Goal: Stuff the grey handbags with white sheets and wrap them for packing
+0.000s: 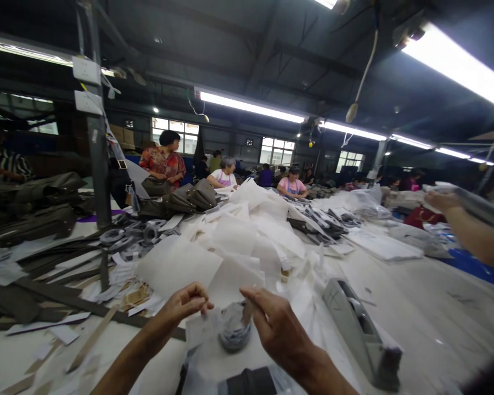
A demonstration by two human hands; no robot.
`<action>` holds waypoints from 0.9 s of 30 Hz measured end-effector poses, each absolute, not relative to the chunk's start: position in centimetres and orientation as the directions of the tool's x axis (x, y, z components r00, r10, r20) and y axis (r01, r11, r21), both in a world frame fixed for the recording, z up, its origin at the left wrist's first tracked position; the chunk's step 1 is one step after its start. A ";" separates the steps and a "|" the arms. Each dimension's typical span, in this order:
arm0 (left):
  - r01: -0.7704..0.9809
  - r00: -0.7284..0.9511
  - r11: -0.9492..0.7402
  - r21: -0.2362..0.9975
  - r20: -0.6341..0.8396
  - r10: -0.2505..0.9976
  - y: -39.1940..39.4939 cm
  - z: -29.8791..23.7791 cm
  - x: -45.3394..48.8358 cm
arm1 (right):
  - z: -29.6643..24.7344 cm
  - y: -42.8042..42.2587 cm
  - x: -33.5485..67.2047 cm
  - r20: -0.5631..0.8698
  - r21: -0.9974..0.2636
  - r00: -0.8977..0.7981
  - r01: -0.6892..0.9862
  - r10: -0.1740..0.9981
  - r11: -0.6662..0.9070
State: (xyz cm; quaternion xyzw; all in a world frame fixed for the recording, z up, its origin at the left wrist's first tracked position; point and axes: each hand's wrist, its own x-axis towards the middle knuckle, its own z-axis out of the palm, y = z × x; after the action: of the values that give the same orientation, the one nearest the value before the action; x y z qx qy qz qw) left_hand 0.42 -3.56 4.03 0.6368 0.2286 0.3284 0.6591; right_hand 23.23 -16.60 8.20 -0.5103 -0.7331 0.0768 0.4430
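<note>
My left hand (191, 302) is over the near table, its fingers bent and pressed toward the thumb. Thin clear plastic (200, 332) lies just under those fingertips; blur hides whether they pinch it. To its right, my right hand (274, 318) reaches in with fingers stretched out, close beside a grey coiled strap (234, 334) that looks wrapped in clear film. Whether the right fingertips touch the coil is unclear. Below the coil, at the bottom edge, a dark rolled piece in plastic (249, 381) is partly cut off.
A grey tape dispenser (360, 329) stands at the right. White sheets (247, 230) pile up ahead. Dark straps and scraps (66, 299) cover the left, near a metal post (99, 164). A co-worker's arm (473, 225) holds plastic at far right; several people work behind.
</note>
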 end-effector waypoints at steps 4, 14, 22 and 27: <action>-0.151 0.719 -0.167 0.974 0.224 0.658 -4.6 4.5 2.1 | 8.0 -17.0 21.9 0.588 -0.471 -0.228 0.683 0.776 0.558; -0.270 0.841 0.089 0.959 0.190 0.507 -7.9 4.0 5.3 | 8.1 -17.5 21.5 0.630 -0.523 -0.147 0.646 0.763 0.556; -0.209 0.863 0.190 0.959 0.089 0.497 -7.8 2.4 4.3 | 6.6 -15.9 23.3 0.649 -0.481 -0.087 0.722 0.756 0.497; -0.205 0.837 0.204 0.957 0.064 0.543 -7.2 1.8 4.1 | 6.0 -14.9 23.2 0.542 -0.505 -0.174 0.714 0.822 0.485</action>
State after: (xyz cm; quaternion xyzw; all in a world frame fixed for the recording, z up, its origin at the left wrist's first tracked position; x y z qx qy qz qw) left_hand 4.14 -7.23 1.76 0.5810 0.1453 0.2455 0.7622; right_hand 23.24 -14.87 6.02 -0.5030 -0.7633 0.0674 0.3997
